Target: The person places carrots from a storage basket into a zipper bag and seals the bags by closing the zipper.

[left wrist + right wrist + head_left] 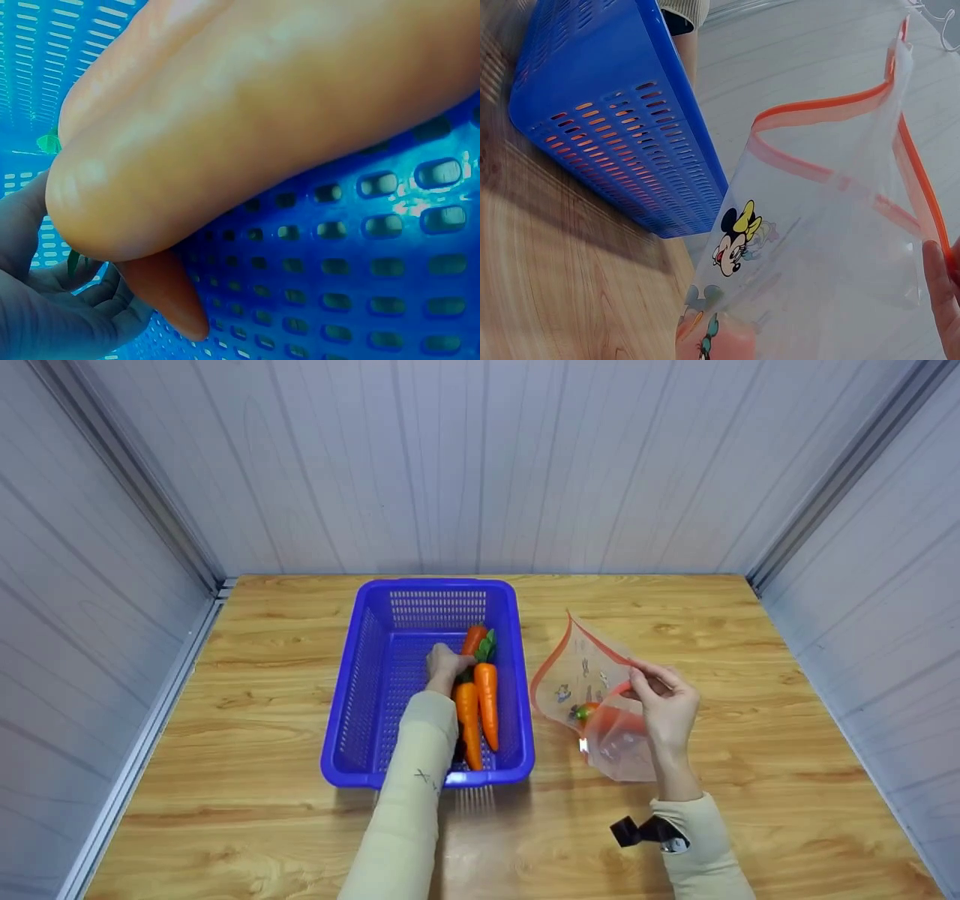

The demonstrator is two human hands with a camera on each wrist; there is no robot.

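Note:
My left hand (444, 664) is inside the blue plastic basket (339, 690), beside several carrots. In the left wrist view, its fingers (124, 311) lie next to a deep-orange carrot tip (176, 300), and a large orange carrot (247, 127) hides part of the hand; its hold is unclear. Two orange carrots (487, 705) lie lengthwise along the basket's right side, with a redder carrot (474, 639) behind them. My right hand (667, 705) pinches the orange-edged rim of a clear zip bag (562, 675) with cartoon prints. A green-topped, orange-red thing (589, 712) shows inside the gaping bag.
The basket and bag rest on a wood-grain table (247, 720). A pale panel wall (450, 465) stands behind, with more panels on both sides. A black strap mount (645, 832) sits on the right wrist. The basket's right wall stands between the left hand and the bag.

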